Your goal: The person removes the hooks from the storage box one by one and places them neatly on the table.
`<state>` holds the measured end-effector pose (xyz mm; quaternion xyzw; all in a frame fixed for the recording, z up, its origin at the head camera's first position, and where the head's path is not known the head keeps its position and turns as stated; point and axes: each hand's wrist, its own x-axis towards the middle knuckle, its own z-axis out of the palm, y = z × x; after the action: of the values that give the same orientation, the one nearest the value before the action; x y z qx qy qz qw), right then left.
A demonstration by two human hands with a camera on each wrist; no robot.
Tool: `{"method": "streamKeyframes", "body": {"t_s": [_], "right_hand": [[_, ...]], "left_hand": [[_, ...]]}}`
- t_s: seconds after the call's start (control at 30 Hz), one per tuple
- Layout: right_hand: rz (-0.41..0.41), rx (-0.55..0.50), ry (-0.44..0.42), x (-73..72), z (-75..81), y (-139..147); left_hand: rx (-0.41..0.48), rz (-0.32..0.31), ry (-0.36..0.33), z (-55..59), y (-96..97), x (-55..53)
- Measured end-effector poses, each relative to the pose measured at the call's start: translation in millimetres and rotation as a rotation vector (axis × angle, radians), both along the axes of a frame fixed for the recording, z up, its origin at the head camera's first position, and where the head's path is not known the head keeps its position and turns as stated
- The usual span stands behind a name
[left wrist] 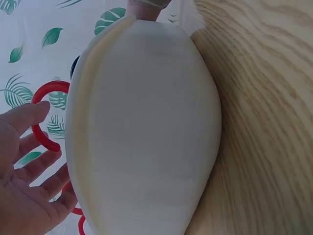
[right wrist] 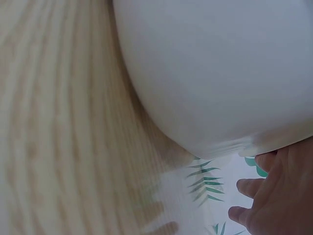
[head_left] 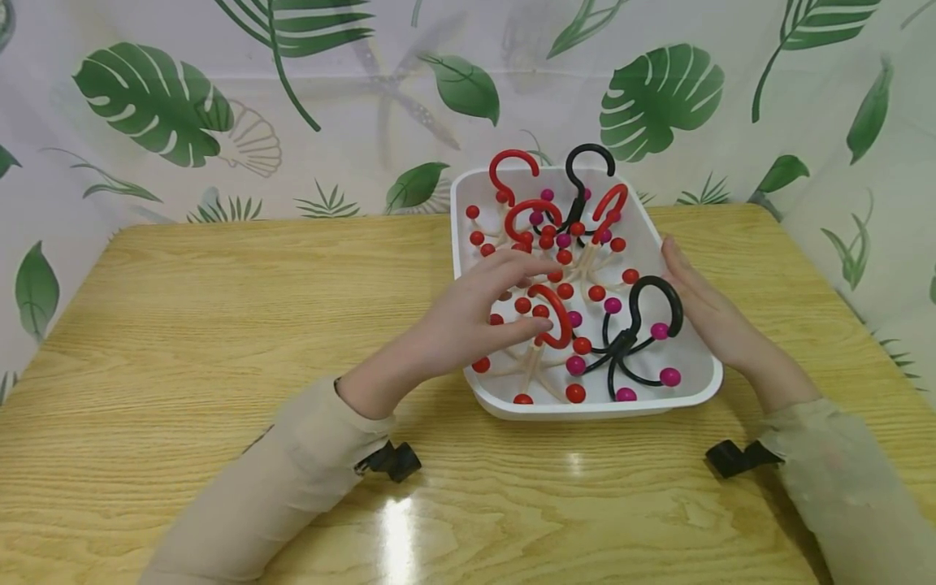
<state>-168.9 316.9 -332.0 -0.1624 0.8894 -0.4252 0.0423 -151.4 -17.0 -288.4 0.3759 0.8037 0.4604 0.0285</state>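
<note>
A white plastic tub (head_left: pixel 600 410) holds several scalp massagers with hooked handles and ball-tipped prongs. My left hand (head_left: pixel 475 313) reaches over the tub's left side, thumb and fingers spread around the hook of the nearest red massager (head_left: pixel 563 321). In the left wrist view, the thumb lies across that red hook (left wrist: pixel 47 87) while the other fingers stay loose. My right hand (head_left: pixel 705 317) rests with fairly straight fingers along the tub's right side. To the right of the near red one lies a black massager (head_left: pixel 623 341) with pink balls.
Farther back in the tub are another black massager (head_left: pixel 576 210) and more red ones, such as one at the back left (head_left: pixel 514 153), their prongs overlapping. The tub stands on a wood-grain table (head_left: pixel 256 325). Behind the table hangs a leaf-patterned cloth (head_left: pixel 351 146).
</note>
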Motion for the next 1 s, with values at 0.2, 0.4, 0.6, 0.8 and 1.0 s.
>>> {"method": "streamKeyframes", "body": {"t_s": [0.2, 0.4, 0.6, 0.8, 1.0], "right_hand": [[0.0, -0.001, 0.003, -0.6, -0.8, 0.8], [0.001, -0.003, 0.004, -0.9, -1.8, 1.0], [0.001, -0.006, 0.009, -0.3, -1.8, 0.9], [-0.003, 0.001, 0.003, 0.5, -0.2, 0.1], [0.0, 0.0, 0.0, 1.3, 1.2, -1.0]], "left_hand": [[0.01, -0.021, 0.036, 1.5, 5.8, 0.6], [0.003, -0.009, 0.063, 3.5, 9.7, 0.6], [0.006, 0.017, 0.081, 5.3, 12.1, 1.2], [0.025, 0.018, 0.131, 9.0, 15.0, 3.1], [0.07, 0.038, 0.207, 18.2, 16.7, 5.1]]}}
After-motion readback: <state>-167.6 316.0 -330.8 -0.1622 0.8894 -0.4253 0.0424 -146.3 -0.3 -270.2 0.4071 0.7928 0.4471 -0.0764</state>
